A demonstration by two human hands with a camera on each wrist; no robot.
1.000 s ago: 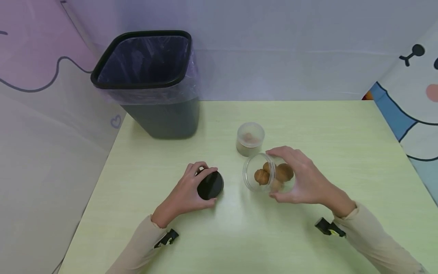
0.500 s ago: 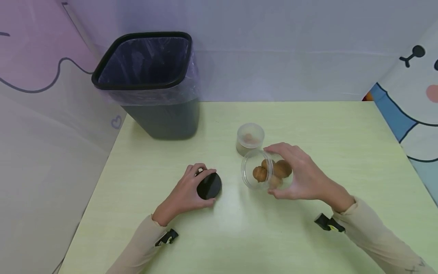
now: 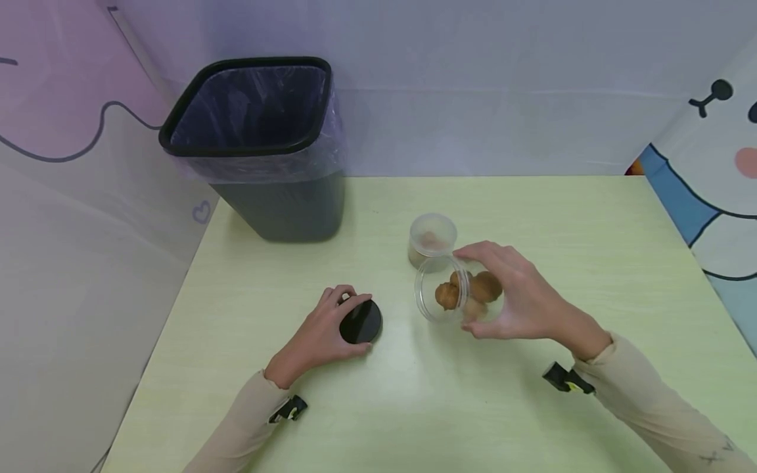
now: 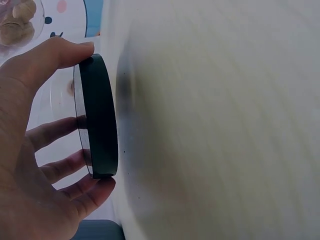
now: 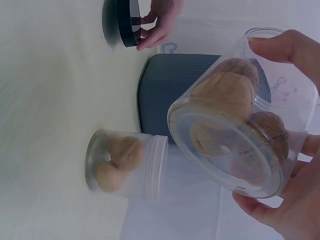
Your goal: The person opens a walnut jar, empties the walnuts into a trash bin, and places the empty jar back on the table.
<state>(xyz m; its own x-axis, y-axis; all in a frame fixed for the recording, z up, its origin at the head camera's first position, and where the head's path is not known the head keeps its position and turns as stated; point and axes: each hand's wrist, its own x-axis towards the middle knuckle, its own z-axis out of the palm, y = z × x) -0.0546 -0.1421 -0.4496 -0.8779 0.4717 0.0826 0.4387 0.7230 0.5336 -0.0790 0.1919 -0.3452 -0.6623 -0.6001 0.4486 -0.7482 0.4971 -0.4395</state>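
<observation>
And here is the right hand (image 3: 520,295), thumb and fingers spread round a clear jar (image 5: 237,125) – a firm hold, the jar tilted and lifted clear of the worktop (image 3: 378,401). What a see-through vessel it is: smooth walls, a round base facing the right wrist camera, a ringed rim turned towards the left. Inside, at least 4 walnuts (image 3: 447,296), brown, rounded and rough, seams showing on the shells. Over to the left hand (image 3: 322,332), and it has a black lid (image 3: 362,322) by the edge, thumb on 1 side, fingers on the other! The lid is round and glossy, tipped on edge just beside the worktop; whether it touches, I cannot tell. Behind the held jar stands a second jar (image 3: 433,236), upright on the worktop, cloudy from above, at least 2 brown walnuts within. And at the far left – a dark bin (image 3: 290,210), black-rimmed, with a clear liner folded over.
</observation>
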